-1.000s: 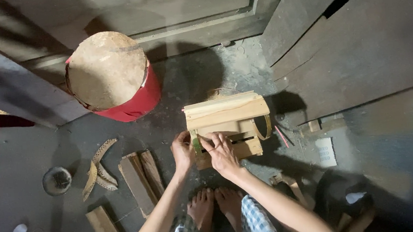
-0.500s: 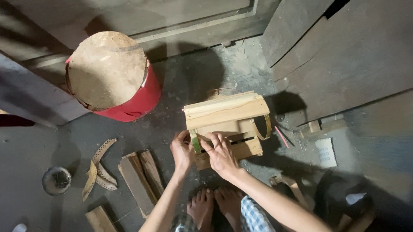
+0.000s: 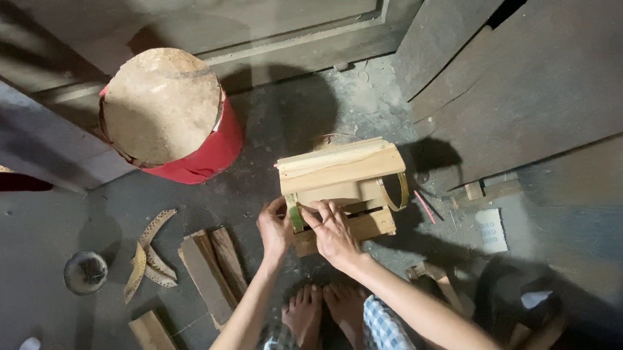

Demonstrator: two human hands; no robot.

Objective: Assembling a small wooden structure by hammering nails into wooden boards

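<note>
Looking down from the head camera, I see a dim, dusty concrete floor hemmed in by dark wooden boards on the right and a door panel at the top. A log stump wrapped in red stands at upper left. At centre sits a small wooden box of pale slats, on the floor just ahead of my bare feet. I judge it light, stiff and rough-grained, best held by its solid side slats. A thin bamboo strip bends around its left end; it looks springy and likely to slip. My left hand curls closed around that strip and the box corner. My right hand presses fingers against the front slat, loosely bent. Loose planks and curved offcuts lie to the left.
</note>
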